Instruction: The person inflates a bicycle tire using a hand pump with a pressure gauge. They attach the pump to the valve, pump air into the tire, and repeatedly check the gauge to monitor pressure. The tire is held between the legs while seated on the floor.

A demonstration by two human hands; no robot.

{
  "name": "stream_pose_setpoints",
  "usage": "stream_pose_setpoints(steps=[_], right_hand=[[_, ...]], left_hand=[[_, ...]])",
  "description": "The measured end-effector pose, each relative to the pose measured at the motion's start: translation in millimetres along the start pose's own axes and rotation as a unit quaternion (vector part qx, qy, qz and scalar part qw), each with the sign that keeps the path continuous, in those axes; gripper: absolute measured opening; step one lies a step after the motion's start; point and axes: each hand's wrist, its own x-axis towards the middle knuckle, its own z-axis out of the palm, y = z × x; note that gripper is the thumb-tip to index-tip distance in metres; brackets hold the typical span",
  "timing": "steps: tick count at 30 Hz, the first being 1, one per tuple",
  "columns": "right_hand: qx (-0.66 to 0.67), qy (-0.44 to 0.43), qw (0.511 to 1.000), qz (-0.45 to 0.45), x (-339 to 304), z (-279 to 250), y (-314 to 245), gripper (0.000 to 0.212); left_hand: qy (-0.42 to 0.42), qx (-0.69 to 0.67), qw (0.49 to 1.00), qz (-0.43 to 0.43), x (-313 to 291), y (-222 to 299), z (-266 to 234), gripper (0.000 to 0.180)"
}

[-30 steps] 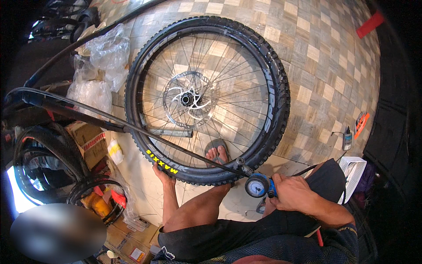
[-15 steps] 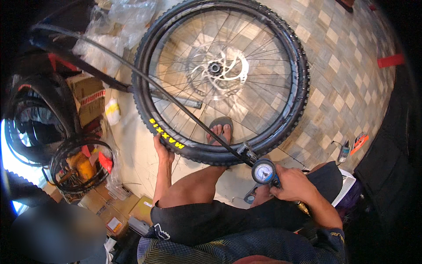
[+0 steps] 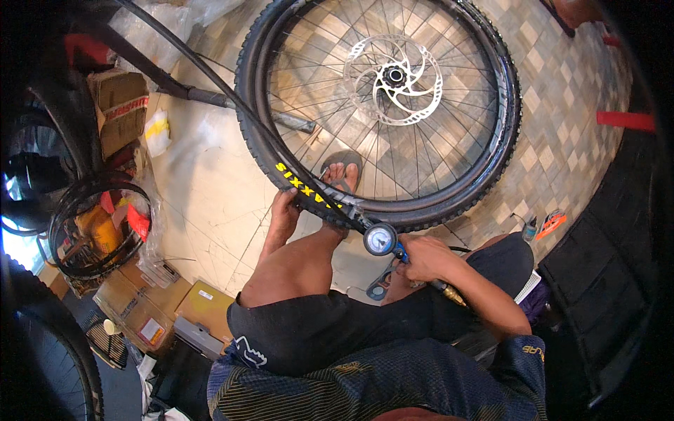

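A bicycle wheel (image 3: 512,119) with a knobby black tyre, thin spokes and a silver disc rotor (image 3: 430,90) stands out in front of me, tilted. At its near left edge, beside yellow lettering, my left hand (image 3: 284,210) grips the tyre, its fingertips partly hidden. My right hand (image 3: 425,258) is closed around a blue-handled tyre inflator with a round gauge (image 3: 380,239). The inflator's front end lies against the near rim; whether it sits on a valve cannot be made out. A black hose (image 3: 200,59) crosses the wheel's left side toward it.
My sandalled foot (image 3: 342,172) is behind the wheel's near edge. Left are a cardboard box (image 3: 118,116), loose tyre hoops (image 3: 60,242), flat cartons (image 3: 133,298) and another wheel (image 3: 88,365). A small bottle (image 3: 530,228) stands right. Another person's limb (image 3: 577,10) shows at the top right.
The wheel has shifted right relative to my foot, and its rotor looks sharper. My right hand has brought the inflator left, closer to the yellow lettering. The whole view has shifted too.
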Motion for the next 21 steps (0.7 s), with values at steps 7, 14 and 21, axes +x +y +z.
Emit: stream_pose_setpoints(steps=[7,14,21], right_hand=[[0.01,0.051,0.999,-0.013,6.0,1.7,7.8,0.055],[0.042,0.124,0.991,-0.02,-4.8,-13.4,-14.4,0.054],[0.07,0.12,0.99,-0.031,1.2,-30.0,-25.7,0.052]], left_hand=[[0.129,0.216,0.966,0.06,-7.4,43.5,6.0,0.052],[0.205,0.458,0.666,0.552,-41.2,161.7,92.2,0.036],[-0.013,0.7,0.495,0.514,-15.0,145.8,144.7,0.03]])
